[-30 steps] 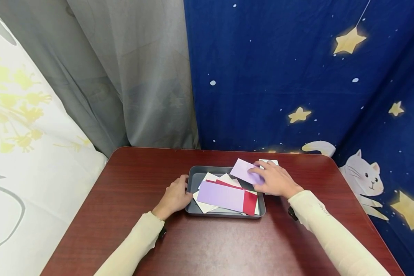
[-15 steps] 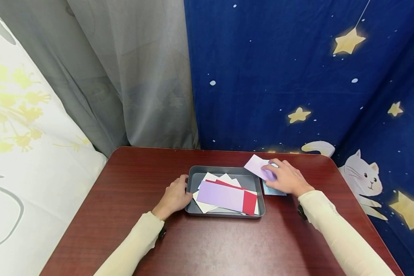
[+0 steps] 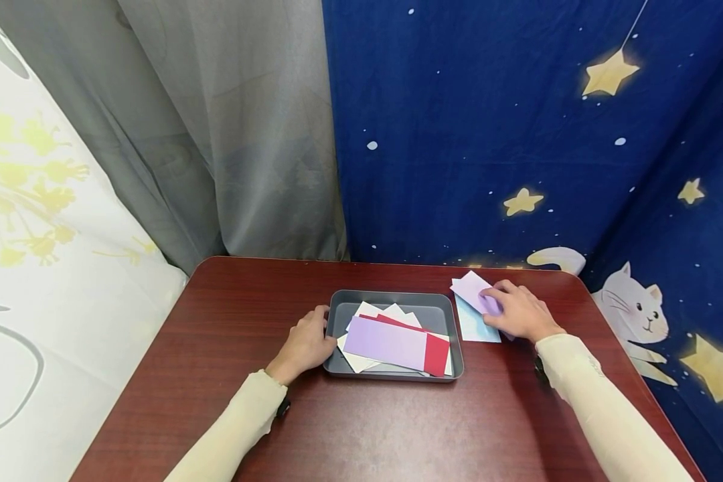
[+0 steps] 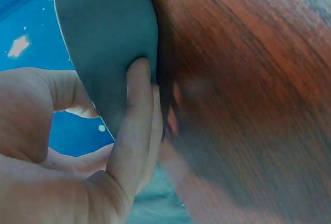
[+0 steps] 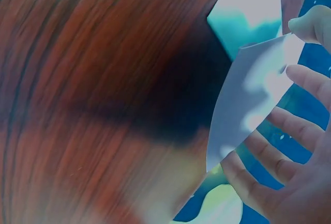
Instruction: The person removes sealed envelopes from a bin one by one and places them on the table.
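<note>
My left hand [image 3: 303, 343] grips the left rim of a shallow grey tray [image 3: 430, 303]; in the left wrist view its fingers lie along the wall of the tray [image 4: 103, 27]. Inside the tray, a purple paper card [image 3: 385, 343] tops a loose pile with a red card [image 3: 437, 353] and several white cards [image 3: 357, 360]. To the right of the tray, my right hand [image 3: 521, 312] pinches another purple card [image 3: 472, 286], which slants in the right wrist view between thumb and fingers. Under it, a light blue card [image 3: 476, 328] lies on the table, partly covered.
The dark red wooden table [image 3: 373, 428] has rounded back corners. Behind it hang a grey curtain [image 3: 271, 167] and a blue star-patterned curtain [image 3: 440, 134]. A white patterned cloth [image 3: 66, 281] is on the left.
My right hand has carried the purple card rightward from above the tray's back right corner to over the light blue card, which now shows more. My left hand and the tray have stayed put.
</note>
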Available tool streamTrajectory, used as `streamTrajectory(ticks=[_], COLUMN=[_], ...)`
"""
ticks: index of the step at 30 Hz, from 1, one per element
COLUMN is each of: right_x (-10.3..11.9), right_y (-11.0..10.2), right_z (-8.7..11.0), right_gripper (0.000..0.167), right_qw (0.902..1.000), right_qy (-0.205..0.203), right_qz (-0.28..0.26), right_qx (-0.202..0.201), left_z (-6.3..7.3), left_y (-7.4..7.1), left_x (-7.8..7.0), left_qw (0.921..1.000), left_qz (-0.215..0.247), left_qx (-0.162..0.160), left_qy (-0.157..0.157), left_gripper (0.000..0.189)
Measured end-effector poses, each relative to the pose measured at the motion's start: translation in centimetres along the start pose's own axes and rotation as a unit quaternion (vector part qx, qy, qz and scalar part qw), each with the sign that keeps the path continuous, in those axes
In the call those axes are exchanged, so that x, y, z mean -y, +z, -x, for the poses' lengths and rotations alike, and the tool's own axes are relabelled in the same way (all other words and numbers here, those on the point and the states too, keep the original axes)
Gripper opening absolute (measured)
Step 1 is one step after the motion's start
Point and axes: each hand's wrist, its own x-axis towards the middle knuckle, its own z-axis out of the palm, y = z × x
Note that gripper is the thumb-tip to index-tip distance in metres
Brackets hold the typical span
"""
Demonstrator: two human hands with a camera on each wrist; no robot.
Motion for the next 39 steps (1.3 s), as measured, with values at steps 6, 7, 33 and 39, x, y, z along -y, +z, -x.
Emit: streamTrajectory(ticks=[6,7,33,39], right_x=[-1.5,-1.7,-4.0,-4.0], right_y=[0.0,0.1,0.6,0.9], right_z=[0.5,0.5,1.6,1.5], right_gripper=[0.062,0.062,0.07,0.069], right_qw=[0.9996,0.9995,0.9897,0.9884], right_qy=[0.027,0.031,0.14,0.149], right_qz=[0.005,0.004,-0.019,-0.014], right_qx=[0.0,-0.001,0.024,0.027], left_z=[-0.8,-1.0,-1.1,0.2], left_y=[1.4,1.9,2.0,-0.3], left_x=[2.0,2.7,3.1,-0.5], left_qw=[1.0,0.9999,0.9999,0.9997], left_qz=[-0.003,-0.009,-0.012,0.004], left_qx=[-0.003,-0.006,0.003,0.012], left_qy=[-0.005,-0.002,-0.002,-0.019], left_gripper=[0.063,0.064,0.063,0.063])
